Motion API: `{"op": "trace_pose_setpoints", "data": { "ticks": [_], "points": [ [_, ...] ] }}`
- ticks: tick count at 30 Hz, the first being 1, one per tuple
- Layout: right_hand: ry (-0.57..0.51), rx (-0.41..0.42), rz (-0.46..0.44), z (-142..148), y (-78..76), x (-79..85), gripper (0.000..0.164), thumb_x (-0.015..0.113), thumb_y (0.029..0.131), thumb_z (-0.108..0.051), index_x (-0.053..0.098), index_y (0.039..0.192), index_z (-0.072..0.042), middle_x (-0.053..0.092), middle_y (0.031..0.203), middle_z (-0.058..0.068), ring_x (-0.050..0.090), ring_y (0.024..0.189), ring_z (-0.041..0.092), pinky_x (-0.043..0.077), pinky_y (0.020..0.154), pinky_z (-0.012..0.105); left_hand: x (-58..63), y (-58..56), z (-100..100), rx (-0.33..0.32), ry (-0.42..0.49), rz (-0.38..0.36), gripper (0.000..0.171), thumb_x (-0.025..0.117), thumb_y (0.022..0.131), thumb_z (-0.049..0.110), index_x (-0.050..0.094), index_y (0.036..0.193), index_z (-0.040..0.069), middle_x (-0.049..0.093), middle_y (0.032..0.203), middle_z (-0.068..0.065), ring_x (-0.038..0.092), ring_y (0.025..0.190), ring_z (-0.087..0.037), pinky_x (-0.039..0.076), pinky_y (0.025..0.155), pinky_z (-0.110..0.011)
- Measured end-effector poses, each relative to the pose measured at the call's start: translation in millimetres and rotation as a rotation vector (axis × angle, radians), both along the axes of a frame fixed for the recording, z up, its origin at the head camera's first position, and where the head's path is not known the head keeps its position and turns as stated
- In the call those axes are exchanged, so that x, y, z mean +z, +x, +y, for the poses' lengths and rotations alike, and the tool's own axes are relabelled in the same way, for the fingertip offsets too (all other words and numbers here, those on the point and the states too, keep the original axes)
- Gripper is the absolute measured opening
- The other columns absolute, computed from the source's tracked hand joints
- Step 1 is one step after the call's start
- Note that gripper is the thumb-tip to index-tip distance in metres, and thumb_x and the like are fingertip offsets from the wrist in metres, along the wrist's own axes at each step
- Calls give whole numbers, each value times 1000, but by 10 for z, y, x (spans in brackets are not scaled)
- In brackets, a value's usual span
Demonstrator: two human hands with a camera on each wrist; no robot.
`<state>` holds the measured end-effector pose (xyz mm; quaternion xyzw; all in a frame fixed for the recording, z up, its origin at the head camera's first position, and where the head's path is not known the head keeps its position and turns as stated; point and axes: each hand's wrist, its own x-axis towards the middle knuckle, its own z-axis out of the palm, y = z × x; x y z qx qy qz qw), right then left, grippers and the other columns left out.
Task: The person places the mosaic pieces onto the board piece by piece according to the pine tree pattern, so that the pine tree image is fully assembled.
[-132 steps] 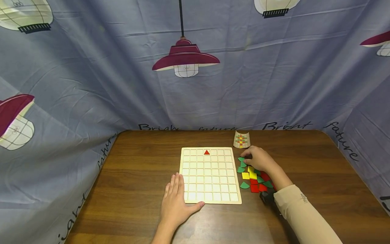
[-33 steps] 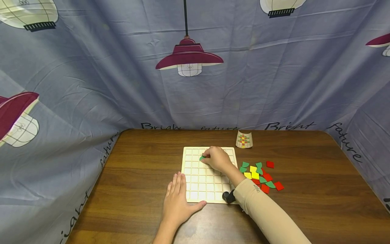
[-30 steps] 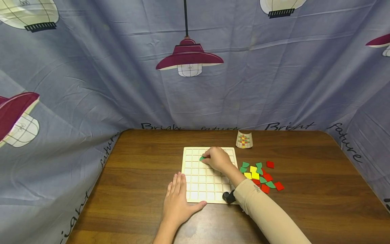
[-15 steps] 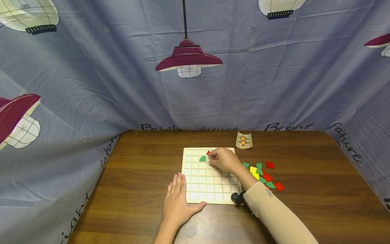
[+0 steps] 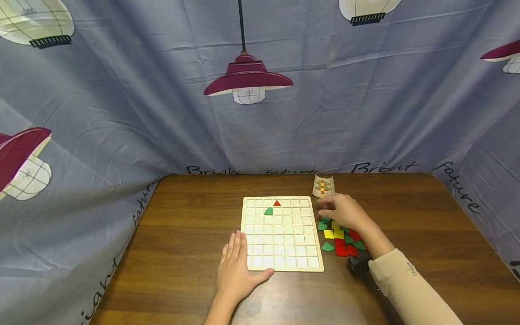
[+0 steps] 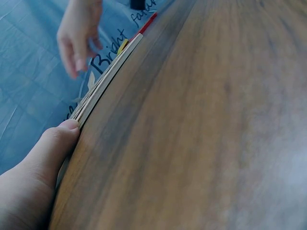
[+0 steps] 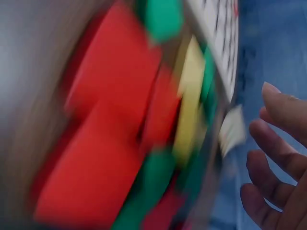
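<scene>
My left hand (image 5: pixel 237 268) rests against the lower left corner of a pale wooden grid board (image 5: pixel 283 239), fingers straight along its side and thumb (image 6: pixel 60 136) on the near edge. On the board lie a red triangle (image 5: pixel 277 203) in the top row and a green quarter-circle piece (image 5: pixel 268 211) one row lower, to the left. My right hand (image 5: pixel 345 212) hovers over the loose pieces right of the board; the right wrist view shows its fingers relaxed, holding nothing. Among these pieces are red squares (image 5: pixel 341 251), yellow squares (image 5: pixel 328 234) and green quarter circles (image 5: pixel 327 247), partly hidden by the hand.
A small curved card (image 5: pixel 323 186) with a coloured grid pattern stands behind the pieces. The brown wooden table (image 5: pixel 183 234) reaches back to a blue-grey curtain (image 5: pixel 162 113) printed with lamps. A black device (image 5: pixel 357 264) sits at the right wrist.
My right hand has carried a green quarter circle from the pile to the board's second row and let go of it. It has then moved back right over the pieces. The left hand stays put.
</scene>
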<state>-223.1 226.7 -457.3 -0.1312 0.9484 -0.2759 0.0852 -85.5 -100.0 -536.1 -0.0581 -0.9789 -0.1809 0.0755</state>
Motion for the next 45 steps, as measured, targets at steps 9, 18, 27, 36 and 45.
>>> {"op": "trace_pose_setpoints", "data": {
  "ticks": [9,18,27,36,45],
  "points": [
    [55,-79,-4,688,22,-202,51,72,90,-25,61,134,-1,65,114,22,61,105,39,50,86,56,-15,-5,-12,4,-6,-21,127,49,70,92,24,157,3,20,165,-13,18,154,-28,21,124,-49],
    [72,-107,-4,826,49,-256,53,74,88,-29,63,129,2,65,108,21,61,100,37,51,84,55,11,1,5,-7,0,0,125,52,71,89,27,155,1,24,164,-16,21,153,-31,24,123,-52],
    [76,-98,-48,943,83,-203,47,83,79,-30,73,114,-1,66,103,17,61,94,32,51,82,51,1,-1,-2,-6,-2,-26,126,50,71,91,25,156,2,22,165,-15,19,154,-30,22,124,-50],
    [48,-109,-8,933,84,-270,27,82,79,-23,68,95,-7,66,89,6,58,85,22,47,75,37,27,3,-4,-7,6,-38,126,51,71,91,24,157,2,21,165,-14,17,155,-29,21,125,-49],
    [47,-135,-3,772,3,-190,20,77,86,-19,66,98,-8,66,86,4,58,79,19,44,69,31,36,6,-1,-5,5,-37,126,51,71,90,24,157,2,21,165,-15,18,154,-29,21,124,-49]
  ]
}}
